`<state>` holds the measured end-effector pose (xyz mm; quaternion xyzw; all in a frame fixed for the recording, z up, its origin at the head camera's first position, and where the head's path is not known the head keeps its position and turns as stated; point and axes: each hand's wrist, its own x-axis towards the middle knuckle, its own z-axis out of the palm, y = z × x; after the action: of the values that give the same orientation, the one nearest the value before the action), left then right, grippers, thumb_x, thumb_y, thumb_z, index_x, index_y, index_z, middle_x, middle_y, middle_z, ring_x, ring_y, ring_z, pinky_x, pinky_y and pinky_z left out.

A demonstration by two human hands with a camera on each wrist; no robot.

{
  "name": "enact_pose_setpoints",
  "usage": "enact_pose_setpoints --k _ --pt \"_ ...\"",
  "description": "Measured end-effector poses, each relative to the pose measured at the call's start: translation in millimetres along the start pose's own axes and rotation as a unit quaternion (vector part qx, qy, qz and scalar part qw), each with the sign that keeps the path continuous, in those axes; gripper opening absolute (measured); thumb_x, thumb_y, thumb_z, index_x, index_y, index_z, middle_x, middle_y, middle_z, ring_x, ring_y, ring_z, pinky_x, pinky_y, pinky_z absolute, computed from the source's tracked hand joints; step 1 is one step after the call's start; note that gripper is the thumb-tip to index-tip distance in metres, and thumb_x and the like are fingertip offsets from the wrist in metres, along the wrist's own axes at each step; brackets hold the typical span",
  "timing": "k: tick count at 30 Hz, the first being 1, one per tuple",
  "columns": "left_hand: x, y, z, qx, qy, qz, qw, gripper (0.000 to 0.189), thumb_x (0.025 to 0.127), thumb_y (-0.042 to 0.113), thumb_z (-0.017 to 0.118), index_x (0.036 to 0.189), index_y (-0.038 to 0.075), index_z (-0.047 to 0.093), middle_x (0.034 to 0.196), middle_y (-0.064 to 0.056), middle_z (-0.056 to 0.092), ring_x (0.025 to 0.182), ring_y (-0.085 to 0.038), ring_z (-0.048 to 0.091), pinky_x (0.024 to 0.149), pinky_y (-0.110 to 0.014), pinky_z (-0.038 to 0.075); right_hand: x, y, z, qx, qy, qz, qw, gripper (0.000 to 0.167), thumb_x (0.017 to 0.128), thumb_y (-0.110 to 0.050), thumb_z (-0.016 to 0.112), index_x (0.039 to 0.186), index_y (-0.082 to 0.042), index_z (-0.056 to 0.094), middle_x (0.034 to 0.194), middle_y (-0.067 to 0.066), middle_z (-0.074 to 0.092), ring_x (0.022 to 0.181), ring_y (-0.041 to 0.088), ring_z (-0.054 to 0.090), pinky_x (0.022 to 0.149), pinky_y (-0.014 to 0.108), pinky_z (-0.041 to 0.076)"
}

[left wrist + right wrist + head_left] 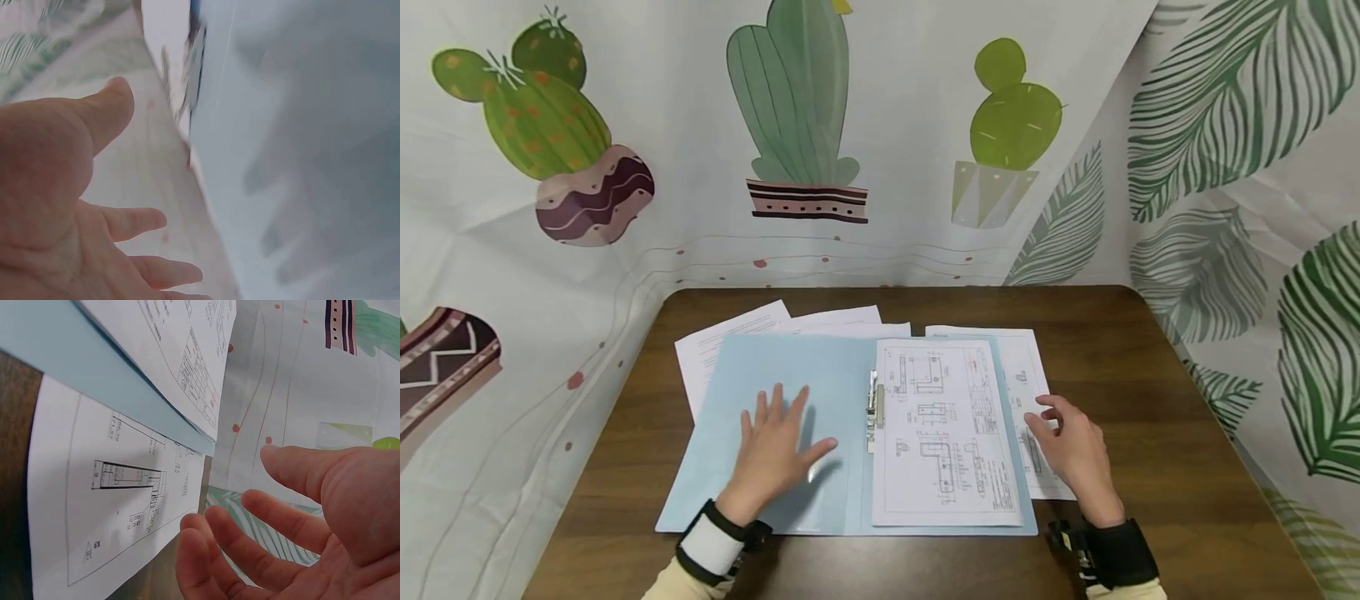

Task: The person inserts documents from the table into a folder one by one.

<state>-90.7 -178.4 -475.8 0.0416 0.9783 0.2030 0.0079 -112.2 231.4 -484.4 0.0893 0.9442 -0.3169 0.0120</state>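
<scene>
A light blue folder (820, 375) lies spread flat on the table, with a metal clip (872, 412) near its fold. On its right half sits a stack of printed drawings (910, 483). Above the bare left cover hovers my left hand (778, 454), fingers spread and straight, its shadow falling on the folder (300, 94). My right hand (1071, 450) is over the loose drawing sheet (1048, 475) that sticks out beyond the folder's right edge. Its fingers are loosely bent and hold nothing; the right wrist view shows a gap between them and the sheet (87, 519).
More loose printed sheets (700, 358) stick out from behind the folder's upper left. The brown wooden table (1165, 467) ends at a curtain (910, 167) printed with cacti and leaves. Bands with cameras sit on both wrists.
</scene>
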Motion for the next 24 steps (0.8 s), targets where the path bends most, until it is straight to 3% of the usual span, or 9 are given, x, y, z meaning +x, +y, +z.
enact_pose_setpoints --k 5,9,15,20,24 --pt "3.8 -29.4 -38.5 -0.004 0.051 -0.023 0.9984 0.083 0.095 0.046 0.072 0.155 -0.001 0.04 0.155 -0.043 0.027 0.14 -0.067 0.024 0.107 -0.081 0.015 -0.2 -0.1 -0.2 0.001 0.004 -0.016 0.9999 0.049 0.099 -0.024 0.069 0.141 -0.004 0.057 0.133 0.03 0.059 0.108 0.044 0.064 0.076 0.051 0.054" --pt "12.9 -65.1 -58.2 0.0 0.073 -0.055 0.9958 0.079 0.098 0.044 0.068 0.153 -0.005 0.039 0.153 -0.044 0.031 0.137 -0.064 0.032 0.104 -0.081 0.023 0.8 1.0 0.1 -0.002 0.001 -0.032 0.9995 0.052 0.097 -0.021 0.071 0.142 -0.002 0.055 0.14 0.033 0.052 0.121 0.05 0.056 0.091 0.063 0.05" --pt "35.4 -121.2 -66.1 0.006 0.091 -0.086 0.9921 0.072 0.1 0.033 0.066 0.15 -0.011 0.04 0.146 -0.042 0.042 0.126 -0.062 0.046 0.09 -0.075 0.043 0.6 4.5 2.4 -0.003 0.001 -0.059 0.9982 0.057 0.094 -0.017 0.075 0.144 -0.001 0.053 0.152 0.032 0.042 0.136 0.053 0.041 0.108 0.071 0.033" --pt "51.1 -157.1 -66.5 0.01 0.064 -0.09 0.9938 0.065 0.101 0.024 0.063 0.149 -0.013 0.04 0.147 -0.042 0.04 0.129 -0.063 0.042 0.095 -0.074 0.041 -1.6 2.8 10.0 -0.038 -0.025 -0.135 0.9898 0.066 0.088 -0.015 0.082 0.146 -0.003 0.053 0.156 0.029 0.04 0.141 0.054 0.035 0.107 0.073 0.031" --pt "62.1 -172.1 -65.3 0.016 0.034 -0.079 0.9961 0.06 0.1 0.015 0.062 0.147 -0.015 0.04 0.148 -0.045 0.034 0.132 -0.064 0.037 0.102 -0.073 0.035 -7.1 0.6 16.9 -0.065 -0.057 -0.187 0.9786 0.077 0.081 -0.02 0.089 0.148 -0.006 0.053 0.159 0.024 0.039 0.146 0.053 0.03 0.109 0.073 0.028"
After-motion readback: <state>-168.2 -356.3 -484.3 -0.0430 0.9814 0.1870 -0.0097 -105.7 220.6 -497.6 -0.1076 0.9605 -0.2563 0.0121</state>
